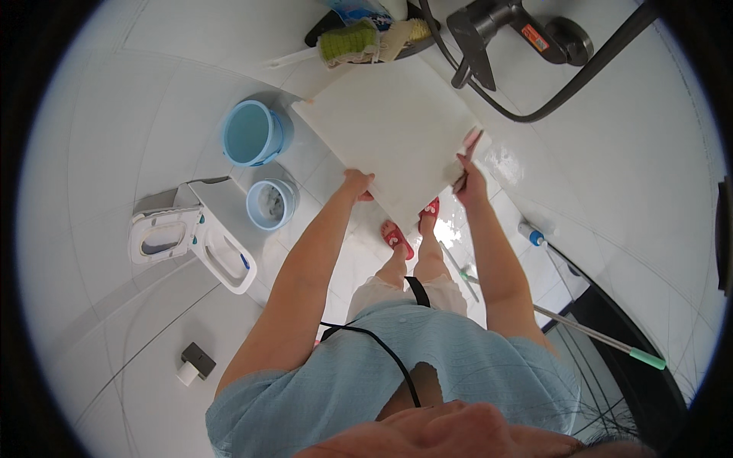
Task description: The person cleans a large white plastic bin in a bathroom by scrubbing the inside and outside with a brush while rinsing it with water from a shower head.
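Note:
A large white flat board point(395, 126) is held in front of me, tilted, with one corner pointing towards my feet. My left hand point(359, 183) grips its left edge close to that near corner. On the opposite edge, my right hand point(472, 182) has its fingers closed around the board's side. A narrow pinkish-brown item point(473, 141) shows at the board's right corner, just past my right fingers; what it is, I cannot tell. The board hides part of the floor beneath it.
Left of the board stand a blue bucket point(246, 133), a smaller bucket point(264, 204) holding greyish contents, and a toilet point(226, 252) with its lid raised. Ahead are a corner shelf with a green scrubbing cloth point(348, 43) and a black tap point(487, 26) with hose. A long-handled pole point(584, 327) leans at right. The tiled floor point(452, 229) looks wet.

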